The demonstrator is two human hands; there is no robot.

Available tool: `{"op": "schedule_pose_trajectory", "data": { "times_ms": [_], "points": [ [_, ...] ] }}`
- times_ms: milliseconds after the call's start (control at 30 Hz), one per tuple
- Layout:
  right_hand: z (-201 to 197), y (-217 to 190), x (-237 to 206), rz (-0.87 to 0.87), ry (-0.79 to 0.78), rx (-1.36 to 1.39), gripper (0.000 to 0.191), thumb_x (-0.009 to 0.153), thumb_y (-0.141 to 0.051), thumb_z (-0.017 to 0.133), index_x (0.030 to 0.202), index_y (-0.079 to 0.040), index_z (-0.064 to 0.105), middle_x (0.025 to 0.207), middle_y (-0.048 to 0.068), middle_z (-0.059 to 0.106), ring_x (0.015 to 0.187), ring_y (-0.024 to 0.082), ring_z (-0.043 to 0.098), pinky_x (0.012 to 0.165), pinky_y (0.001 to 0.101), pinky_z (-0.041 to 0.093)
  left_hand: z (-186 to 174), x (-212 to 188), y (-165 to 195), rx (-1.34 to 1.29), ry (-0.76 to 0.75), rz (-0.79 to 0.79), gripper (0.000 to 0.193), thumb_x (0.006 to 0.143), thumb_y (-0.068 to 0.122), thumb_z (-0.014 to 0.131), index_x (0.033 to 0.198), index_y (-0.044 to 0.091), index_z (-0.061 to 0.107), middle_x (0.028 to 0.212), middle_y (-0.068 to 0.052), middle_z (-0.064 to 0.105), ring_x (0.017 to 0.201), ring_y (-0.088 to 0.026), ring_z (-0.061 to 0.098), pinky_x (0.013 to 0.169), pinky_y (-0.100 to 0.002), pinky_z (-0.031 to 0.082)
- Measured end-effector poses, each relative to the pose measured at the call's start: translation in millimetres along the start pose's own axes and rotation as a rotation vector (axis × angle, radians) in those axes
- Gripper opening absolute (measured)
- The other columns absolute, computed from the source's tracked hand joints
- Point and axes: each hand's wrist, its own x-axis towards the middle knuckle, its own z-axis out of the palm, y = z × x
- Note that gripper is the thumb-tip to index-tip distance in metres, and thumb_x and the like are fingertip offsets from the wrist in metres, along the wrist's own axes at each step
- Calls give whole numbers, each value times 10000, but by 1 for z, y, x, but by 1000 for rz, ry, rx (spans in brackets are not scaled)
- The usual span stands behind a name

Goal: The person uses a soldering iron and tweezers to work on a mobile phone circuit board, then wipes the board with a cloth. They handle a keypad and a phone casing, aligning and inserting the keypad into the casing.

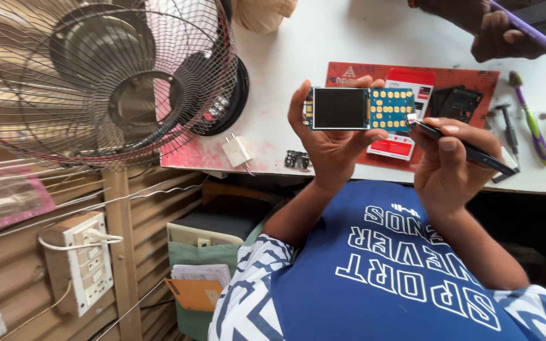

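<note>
A wire-caged fan fills the upper left, standing at the left end of a white desk. Below it, on a slatted wall, hangs a white switch box. On the desk near the fan's base lies a small white plug adapter, and just to its right a small dark part near the desk's front edge.

The person's left hand is raised above the desk edge, palm toward the camera. Its fingers are curled and clamped on a small phone circuit board, thumb on the board's left edge and fingertips on its top right. The board lies sideways in the hand: a dark square screen on the left, a blue keypad area with yellow round contacts on the right.

Just to the right, the right hand is closed around a thin black tool, gripped like a pen between thumb and fingers. The tool's tip touches the right edge of the board, so the board sits between the two hands, held by the left and met by the tool from the right.

Behind the hands, a red mat lies on the desk with dark phone parts on it. Right of the mat lie a small screwdriver and a purple-handled brush. At the top right, another person's hand holds a phone in a purple case.
</note>
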Motion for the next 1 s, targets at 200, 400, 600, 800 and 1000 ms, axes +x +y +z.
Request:
{"op": "schedule_pose_trajectory", "data": {
  "times_ms": [200,400,600,800,1000],
  "points": [
    [5,1,3,22,12,45,163,1114,-73,667,1194,39,580,1160,232,691,1104,295,741,993,420,642,-1,-3,-5,107,-13,83,1013,939,33,824,1608,376,145,1458,-183,557,1337,-286,595,1164,-474,524],
    [5,-14,14,-287,-172,-516,170,1073,-61,717,1146,54,615,1199,263,705,1096,309,743,991,422,635,-6,-2,-5,315,-98,201,1014,918,92,821,1591,405,131,1488,-192,544,1330,-296,619,1104,-464,600],
    [3,-28,23,-525,-326,-755,161,1004,-23,734,1076,79,632,1130,295,693,1124,398,735,966,473,632,-3,1,-6,360,-145,261,1007,908,117,819,1578,410,126,1494,-177,549,1295,-291,644,1059,-461,629],
    [-3,-14,16,-411,-166,-612,132,1069,-36,708,1105,56,620,1139,250,718,1067,315,758,961,415,654,0,3,-5,380,-164,290,999,905,110,824,1568,407,138,1488,-175,541,1292,-303,642,1080,-478,613],
    [-16,0,7,-281,16,-401,168,1077,-55,739,1134,60,632,1122,220,719,1027,276,759,963,372,650,-3,0,-7,376,-144,246,999,910,120,819,1574,414,133,1486,-174,555,1294,-299,642,1085,-469,609]
  ]
}}
